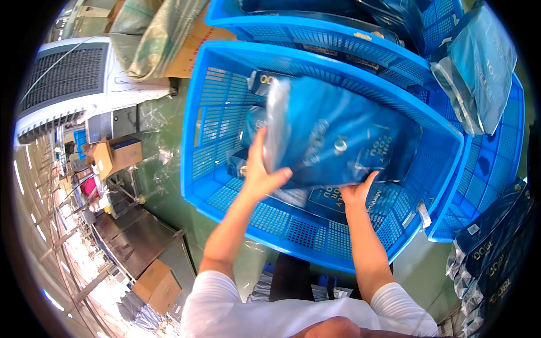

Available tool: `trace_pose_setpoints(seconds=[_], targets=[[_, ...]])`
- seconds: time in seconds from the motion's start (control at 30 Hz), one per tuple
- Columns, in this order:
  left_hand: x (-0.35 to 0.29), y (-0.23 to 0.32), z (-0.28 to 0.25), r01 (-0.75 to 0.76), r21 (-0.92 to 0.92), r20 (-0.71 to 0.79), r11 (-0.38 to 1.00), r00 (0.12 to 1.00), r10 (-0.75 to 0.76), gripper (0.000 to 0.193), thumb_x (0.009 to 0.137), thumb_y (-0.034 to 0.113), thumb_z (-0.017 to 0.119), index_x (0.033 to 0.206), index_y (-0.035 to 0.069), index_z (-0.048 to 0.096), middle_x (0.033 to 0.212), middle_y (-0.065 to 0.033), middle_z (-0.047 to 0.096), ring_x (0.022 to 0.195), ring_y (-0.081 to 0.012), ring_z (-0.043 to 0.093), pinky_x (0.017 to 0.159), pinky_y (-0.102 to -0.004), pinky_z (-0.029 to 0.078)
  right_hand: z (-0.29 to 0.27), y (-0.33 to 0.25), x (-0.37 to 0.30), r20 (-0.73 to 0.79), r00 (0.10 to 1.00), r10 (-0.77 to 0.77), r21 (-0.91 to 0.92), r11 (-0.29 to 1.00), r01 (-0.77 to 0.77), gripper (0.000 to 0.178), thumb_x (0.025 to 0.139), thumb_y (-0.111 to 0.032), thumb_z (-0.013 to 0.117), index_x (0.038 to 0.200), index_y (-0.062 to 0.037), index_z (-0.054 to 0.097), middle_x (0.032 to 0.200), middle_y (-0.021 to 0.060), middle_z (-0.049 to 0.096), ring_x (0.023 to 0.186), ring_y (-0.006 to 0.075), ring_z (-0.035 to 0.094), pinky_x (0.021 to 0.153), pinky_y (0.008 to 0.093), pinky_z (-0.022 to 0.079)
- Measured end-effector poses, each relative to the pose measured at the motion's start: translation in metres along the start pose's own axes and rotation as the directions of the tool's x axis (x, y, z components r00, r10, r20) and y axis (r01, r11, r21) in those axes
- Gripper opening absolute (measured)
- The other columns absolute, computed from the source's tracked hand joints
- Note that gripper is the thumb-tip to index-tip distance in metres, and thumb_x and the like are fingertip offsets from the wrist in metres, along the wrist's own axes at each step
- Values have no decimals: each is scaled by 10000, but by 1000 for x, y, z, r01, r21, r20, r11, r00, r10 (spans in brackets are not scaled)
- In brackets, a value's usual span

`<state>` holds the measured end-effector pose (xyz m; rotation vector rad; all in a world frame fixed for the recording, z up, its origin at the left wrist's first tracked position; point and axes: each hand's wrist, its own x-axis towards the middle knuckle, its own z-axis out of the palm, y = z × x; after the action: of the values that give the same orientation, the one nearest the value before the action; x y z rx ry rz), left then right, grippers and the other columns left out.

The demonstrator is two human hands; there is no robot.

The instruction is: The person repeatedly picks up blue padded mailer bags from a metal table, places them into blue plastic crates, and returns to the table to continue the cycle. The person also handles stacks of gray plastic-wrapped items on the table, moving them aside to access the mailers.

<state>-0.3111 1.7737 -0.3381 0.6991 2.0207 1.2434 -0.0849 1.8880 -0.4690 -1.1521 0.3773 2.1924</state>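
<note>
A blue package in a clear plastic wrapper (332, 124), with pale printing, is held over a blue perforated plastic crate (253, 217). My left hand (262, 176) grips its left end, thumb on top and fingers partly hidden by the wrapper. At the near edge, my right hand (356, 193) holds it from below with the thumb up; the other fingers are mostly hidden. The package is slightly blurred. Beneath it lie more blue packages (327, 205) in the crate, partly covered.
Behind stands another blue crate (315, 31) with dark packages. At right, a wrapped light-blue package (479, 73) rests on a further crate (479, 180). Stacked dark-blue packages (490, 248) sit lower right. A white air cooler (73, 84) and an open cardboard box (115, 158) are at left.
</note>
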Motion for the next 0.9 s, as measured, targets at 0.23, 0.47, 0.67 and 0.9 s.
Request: trace_pose_setpoints(seconds=[0.23, 0.47, 0.67, 0.9], targets=[[-169, 78, 11, 50, 236, -87, 970, 996, -30, 1120, 566, 422, 759, 1365, -14, 106, 1394, -169, 163, 1282, -286, 197, 1041, -415, 173, -5, -7, -92, 26, 996, 80, 82, 993, -82, 578, 781, -485, 514, 1205, -95, 472, 1236, 93, 486, 1103, 303, 452, 954, 459, 345], [-283, 205, -46, 223, -427, -342, 876, 857, -385, 1107, 539, 352, 798, 1356, 2, 139, 1302, -160, 307, 1175, -286, 367, 944, -422, 353, 50, -31, -258, 201, 905, 374, -124, 926, -355, 583, 698, -193, 670, 1223, -89, 438, 1201, 73, 513, 1090, 251, 495, 932, 431, 399], [-225, 171, 22, 235, -470, 11, 851, 966, -260, 856, 559, 251, 806, 1252, -5, 374, 1202, -112, 445, 1094, -242, 445, 918, -410, 380, 154, -172, -248, 353, 934, -57, -224, 964, 144, 484, 685, -85, 613, 1144, -34, 471, 1062, 73, 565, 979, 232, 550, 848, 375, 459], [12, 245, 286, -7, -782, 84, 623, 990, 117, 709, 670, 30, 636, 1283, 54, 281, 1241, -96, 379, 1167, -236, 371, 1001, -383, 286, 350, -402, -159, 561, 671, -485, -403, 548, 733, 541, 778, -409, 584, 1173, -57, 472, 1099, 142, 549, 988, 254, 537, 809, 399, 472]])
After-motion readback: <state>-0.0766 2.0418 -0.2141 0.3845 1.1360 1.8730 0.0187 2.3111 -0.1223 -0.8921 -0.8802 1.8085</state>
